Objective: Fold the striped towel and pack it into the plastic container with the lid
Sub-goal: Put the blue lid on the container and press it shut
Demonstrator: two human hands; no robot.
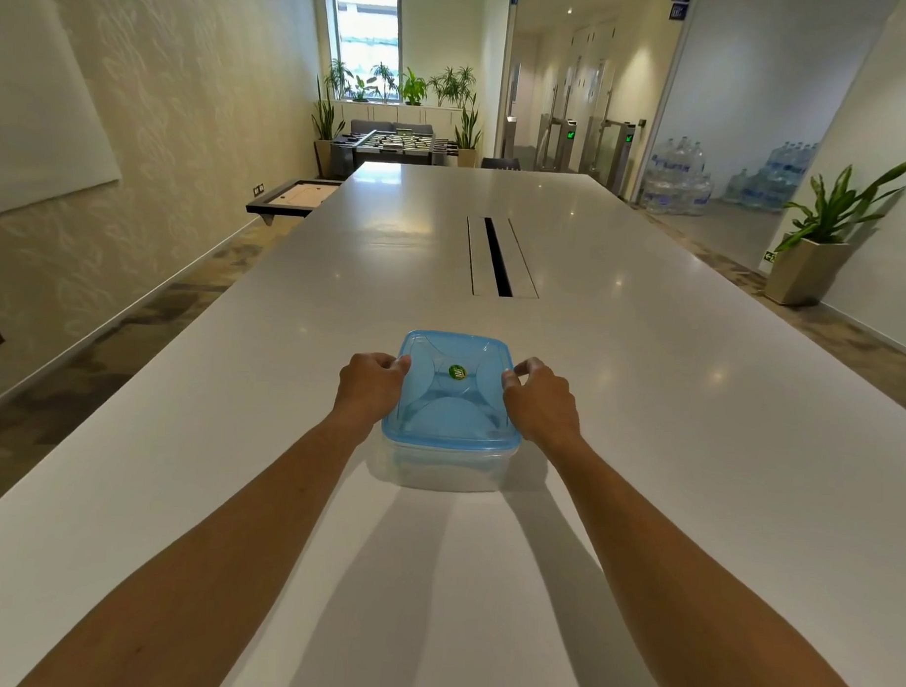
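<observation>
The blue lid [452,389] is gripped at its two side edges, by the left hand [369,389] and the right hand [541,403], fingers curled over the rim. It sits on the clear plastic container [439,463], which stands near the front of the long white surface [645,375]. The striped towel cannot be made out; it is possibly inside. If one side is pressed unevenly, the lid may seat askew or the container may slide on the glossy top. A cable slot [497,257], potted plants and stacked water bottles [677,181] are seen beyond.
</observation>
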